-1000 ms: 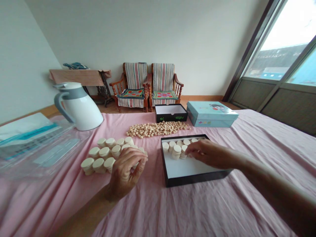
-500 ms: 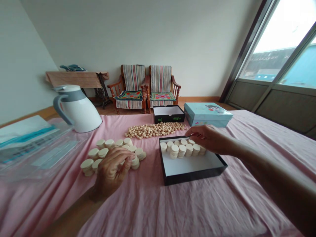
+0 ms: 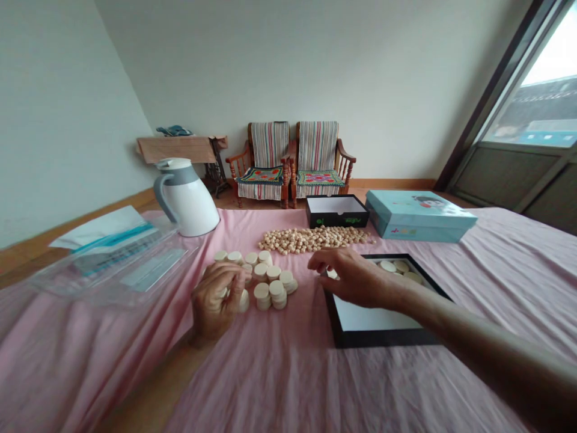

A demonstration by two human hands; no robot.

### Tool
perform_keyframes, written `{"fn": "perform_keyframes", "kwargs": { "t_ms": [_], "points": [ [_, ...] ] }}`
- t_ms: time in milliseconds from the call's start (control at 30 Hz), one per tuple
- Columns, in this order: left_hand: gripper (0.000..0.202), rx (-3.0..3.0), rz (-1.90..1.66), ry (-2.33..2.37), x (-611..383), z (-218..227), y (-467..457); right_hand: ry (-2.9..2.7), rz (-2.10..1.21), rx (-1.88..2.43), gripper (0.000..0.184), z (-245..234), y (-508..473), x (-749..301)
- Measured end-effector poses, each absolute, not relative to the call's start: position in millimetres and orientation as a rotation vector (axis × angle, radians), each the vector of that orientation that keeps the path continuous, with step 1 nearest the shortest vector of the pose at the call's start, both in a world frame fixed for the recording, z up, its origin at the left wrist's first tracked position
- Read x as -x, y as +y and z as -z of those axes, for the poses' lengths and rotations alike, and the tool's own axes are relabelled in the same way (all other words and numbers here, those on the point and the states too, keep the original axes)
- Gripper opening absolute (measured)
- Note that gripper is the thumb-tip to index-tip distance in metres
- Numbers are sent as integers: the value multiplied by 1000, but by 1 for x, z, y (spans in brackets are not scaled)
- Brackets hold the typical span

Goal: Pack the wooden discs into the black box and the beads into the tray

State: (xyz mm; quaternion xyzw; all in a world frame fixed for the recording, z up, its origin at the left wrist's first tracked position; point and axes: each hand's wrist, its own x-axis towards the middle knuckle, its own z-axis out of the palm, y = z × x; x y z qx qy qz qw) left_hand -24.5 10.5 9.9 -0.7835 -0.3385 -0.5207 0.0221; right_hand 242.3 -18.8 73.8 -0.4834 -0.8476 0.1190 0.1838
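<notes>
Stacks of pale round wooden discs stand on the pink cloth. My left hand is over the left part of these stacks, fingers bent together and thumb close to them; what they grip, if anything, is hidden. My right hand hangs above the left edge of a shallow black box lid with a white inside. Its fingers are bent forward, thumb apart, and no disc shows between them. More discs lie along the lid's far side, partly hidden by my right hand and forearm.
Behind the discs spreads a heap of small wooden beads. Beyond it are another black box and a light-blue box. To the left stand a white jug and clear plastic bags. Two armchairs are farther back.
My right hand has moved left from the discs in the lid to its left edge. The left hand stays at the stacks. The view has turned left, so things sit farther right.
</notes>
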Motion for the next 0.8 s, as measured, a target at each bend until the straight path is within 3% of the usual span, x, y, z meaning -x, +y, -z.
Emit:
{"fn": "perform_keyframes", "kwargs": {
  "t_ms": [333, 600, 800],
  "points": [
    [20, 2401, 1727, -1186, 29, -10, 10, -2787, -261, 1500, 39, -59, 19, -188],
    [21, 2409, 1730, -1217, 30, -9, 9, -2870, -348, 1634, 34, -45, 37, -171],
    [21, 2412, 1728, -1221, 29, -9, 10, -2854, -322, 1672, 41, -34, 43, -170]
  ]
}}
